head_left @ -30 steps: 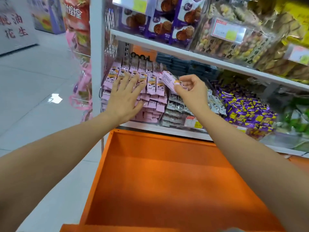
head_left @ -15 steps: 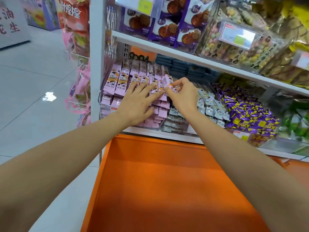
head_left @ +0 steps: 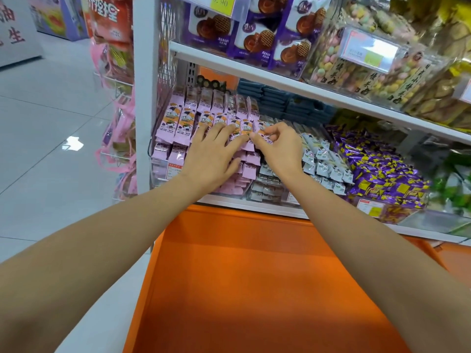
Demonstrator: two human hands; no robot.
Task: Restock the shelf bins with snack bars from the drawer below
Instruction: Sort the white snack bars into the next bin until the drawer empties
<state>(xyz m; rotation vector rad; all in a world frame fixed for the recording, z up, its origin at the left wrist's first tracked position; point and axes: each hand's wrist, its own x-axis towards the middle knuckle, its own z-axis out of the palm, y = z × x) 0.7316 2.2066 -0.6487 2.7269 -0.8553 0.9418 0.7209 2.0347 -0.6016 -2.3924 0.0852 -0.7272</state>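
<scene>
Rows of pink snack bars (head_left: 178,123) fill a clear shelf bin (head_left: 159,171) at the left end of the lower shelf. My left hand (head_left: 214,159) lies flat on the stacked pink bars, fingers spread and straight. My right hand (head_left: 279,146) is just to its right, thumb and fingers pinching a pink snack bar (head_left: 262,127) at the right edge of the rows. The orange drawer (head_left: 254,289) stands pulled out below the shelf, and I see no bars in the part that shows.
White-wrapped bars (head_left: 321,159) and purple-and-yellow snacks (head_left: 382,174) fill the bins to the right. Above is a white shelf (head_left: 305,90) with cookie packs and clear tubs of snacks. A white upright post (head_left: 142,72) stands left, with tiled floor beyond it.
My right hand has brought the pink bar down and left into the row beside my left hand. My left hand has stayed flat on the bars.
</scene>
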